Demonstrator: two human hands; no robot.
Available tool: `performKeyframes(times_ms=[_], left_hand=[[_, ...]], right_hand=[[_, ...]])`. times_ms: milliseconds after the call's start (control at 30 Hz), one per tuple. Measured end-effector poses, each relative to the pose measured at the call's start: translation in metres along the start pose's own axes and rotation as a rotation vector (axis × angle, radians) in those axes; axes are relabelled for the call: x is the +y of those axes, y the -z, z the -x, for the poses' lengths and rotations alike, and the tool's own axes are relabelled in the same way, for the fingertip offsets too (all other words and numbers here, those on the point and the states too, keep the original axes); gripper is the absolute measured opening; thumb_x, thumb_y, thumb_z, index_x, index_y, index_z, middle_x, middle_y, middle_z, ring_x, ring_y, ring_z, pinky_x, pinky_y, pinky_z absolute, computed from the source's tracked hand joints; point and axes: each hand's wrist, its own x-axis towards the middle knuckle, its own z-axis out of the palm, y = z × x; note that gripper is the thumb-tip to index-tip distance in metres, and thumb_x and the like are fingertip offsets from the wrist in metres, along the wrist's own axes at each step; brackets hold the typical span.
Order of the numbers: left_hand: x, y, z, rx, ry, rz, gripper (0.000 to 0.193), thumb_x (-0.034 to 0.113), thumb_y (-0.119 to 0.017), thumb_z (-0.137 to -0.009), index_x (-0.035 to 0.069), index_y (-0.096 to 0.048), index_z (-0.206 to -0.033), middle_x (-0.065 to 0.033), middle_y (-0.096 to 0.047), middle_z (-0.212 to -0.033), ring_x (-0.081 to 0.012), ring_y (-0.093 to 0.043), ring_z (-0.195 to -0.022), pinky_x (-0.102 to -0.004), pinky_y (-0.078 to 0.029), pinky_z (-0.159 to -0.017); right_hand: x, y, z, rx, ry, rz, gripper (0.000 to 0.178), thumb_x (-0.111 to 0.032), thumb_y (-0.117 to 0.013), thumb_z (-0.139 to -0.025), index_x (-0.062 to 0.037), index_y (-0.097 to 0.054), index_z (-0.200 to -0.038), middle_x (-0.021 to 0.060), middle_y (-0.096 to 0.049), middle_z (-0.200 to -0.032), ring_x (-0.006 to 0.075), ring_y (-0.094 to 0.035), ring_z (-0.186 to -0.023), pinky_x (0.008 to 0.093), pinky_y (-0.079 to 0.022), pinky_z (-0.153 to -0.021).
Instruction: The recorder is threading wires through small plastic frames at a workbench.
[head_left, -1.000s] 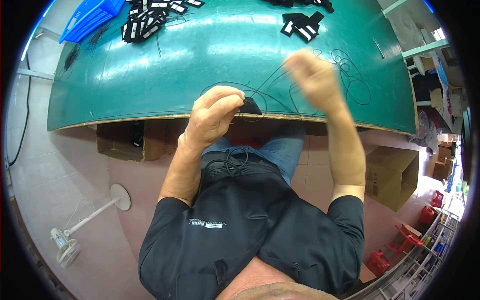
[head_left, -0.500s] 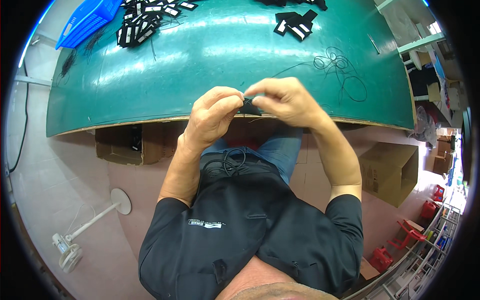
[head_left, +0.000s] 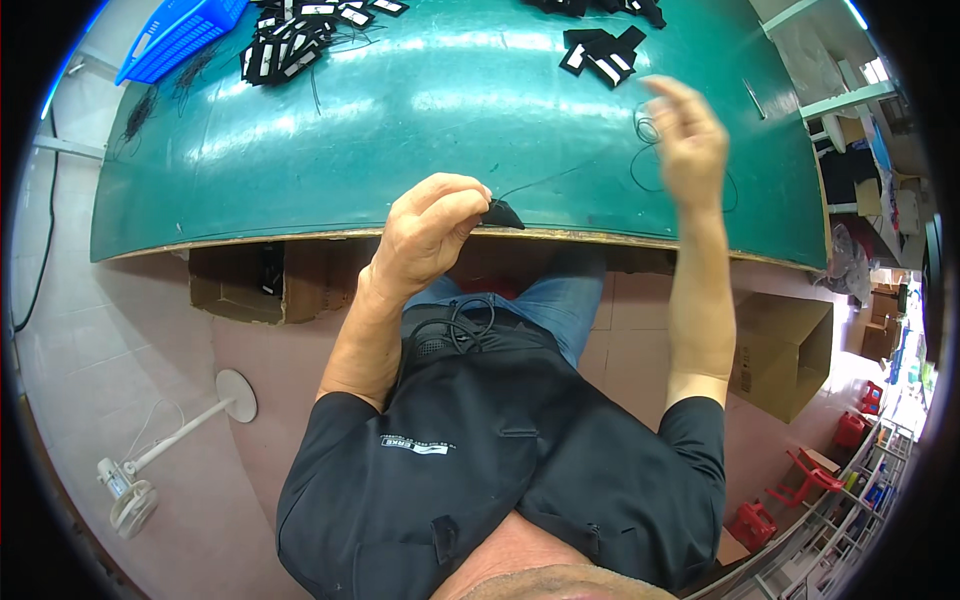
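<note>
My left hand (head_left: 437,215) is closed at the table's near edge, pinching a small black fabric piece (head_left: 504,215) whose dark corner sticks out to the right of the fingertips. From the pinch a thin black cord (head_left: 548,181) runs up and right over the green tabletop, toward my right hand (head_left: 687,145). That hand is raised over the right part of the table, its fingers smeared by motion, so whether they grip the cord cannot be made out. Loose loops of cord (head_left: 645,182) lie beside and partly behind it.
Black pieces with white labels form a pile (head_left: 285,45) at the far left and a smaller group (head_left: 605,55) at the far right. A blue basket (head_left: 180,40) stands at the left corner. Cardboard boxes (head_left: 790,350) sit on the floor, and a white fan (head_left: 130,500) is at lower left.
My right hand has swung away from my left hand, up and to the right. The cord now stretches from the black piece toward it. My left hand keeps its hold.
</note>
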Motion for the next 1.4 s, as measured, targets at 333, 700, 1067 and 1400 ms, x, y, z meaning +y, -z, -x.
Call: performKeyframes(times_ms=[333,700,1067,1400], left_hand=[[0.001,-0.004,-0.001,0.036,0.007,0.030,0.023,-0.012,-0.067,-0.078,0.002,-0.062,-0.096,-0.0129,-0.066,-0.094,-0.0263,-0.066,-0.081,-0.0318,-0.055,-0.069],[0.001,-0.005,-0.003,0.058,0.019,0.055,0.022,-0.012,-0.066,-0.080,0.002,-0.062,-0.096,-0.0128,-0.066,-0.093,-0.0264,-0.066,-0.081,-0.0325,-0.054,-0.069],[0.001,-0.002,0.003,0.065,0.043,0.069,0.020,-0.010,-0.067,-0.081,0.002,-0.062,-0.097,-0.0127,-0.067,-0.093,-0.0269,-0.066,-0.081,-0.0329,-0.054,-0.069],[0.005,-0.002,0.005,0.057,0.057,0.077,0.016,-0.007,-0.068,-0.083,0.002,-0.063,-0.095,-0.0124,-0.067,-0.093,-0.0264,-0.066,-0.081,-0.0323,-0.054,-0.069]], right_hand=[[-0.017,-0.058,0.031,-0.573,0.334,-0.090,0.012,-0.013,-0.067,-0.092,-0.0015,-0.067,-0.095,0.0038,-0.060,-0.069,0.0086,-0.050,-0.058,0.0223,-0.041,-0.054],[-0.028,-0.041,0.025,-0.386,0.153,-0.078,0.018,-0.011,-0.064,-0.094,-0.0055,-0.070,-0.109,-0.0042,-0.057,-0.070,0.0051,-0.047,-0.062,0.0224,-0.040,-0.055],[-0.003,-0.052,0.020,-0.497,0.139,-0.122,0.015,-0.007,-0.064,-0.092,-0.0037,-0.068,-0.106,-0.0041,-0.054,-0.071,0.0057,-0.046,-0.062,0.0221,-0.039,-0.056],[-0.025,-0.070,0.040,-0.764,0.042,-0.249,0.014,-0.007,-0.065,-0.091,-0.0032,-0.067,-0.105,-0.0047,-0.050,-0.068,0.0039,-0.044,-0.062,0.0230,-0.038,-0.054]])
